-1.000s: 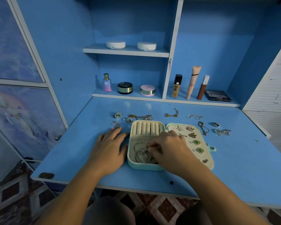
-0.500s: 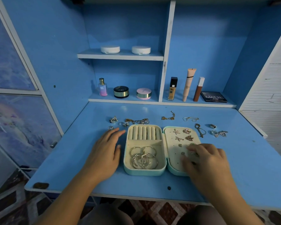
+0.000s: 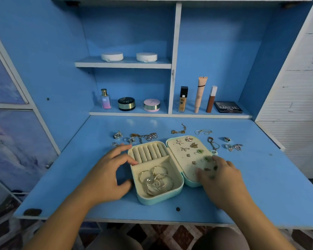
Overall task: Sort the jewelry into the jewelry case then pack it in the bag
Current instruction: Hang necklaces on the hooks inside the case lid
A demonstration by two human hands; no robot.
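Observation:
The mint jewelry case (image 3: 156,200) lies open on the blue desk flap (image 3: 260,186). Its left half has ring rolls (image 3: 148,152) at the back and several thin bangles (image 3: 156,181) in the front tray. The lid (image 3: 184,159) on the right carries pinned earrings and brooches. My left hand (image 3: 107,174) holds the case's left wall between curved fingers and thumb. My right hand (image 3: 219,179), blurred, rests with spread fingers on the lid's near right corner. Loose rings (image 3: 117,135), chains (image 3: 145,136) and a bracelet (image 3: 212,143) lie behind the case.
Cosmetics stand on the lower shelf: a perfume bottle (image 3: 105,99), two round jars (image 3: 126,103), tubes (image 3: 200,94) and a dark palette (image 3: 228,107). Two white round boxes (image 3: 112,56) sit on the upper shelf. More rings and a brooch (image 3: 233,146) lie at the right.
My left hand has gone from lying flat beside the case to curling round its left wall. My right hand moved from the bangle tray onto the lid and stays there.

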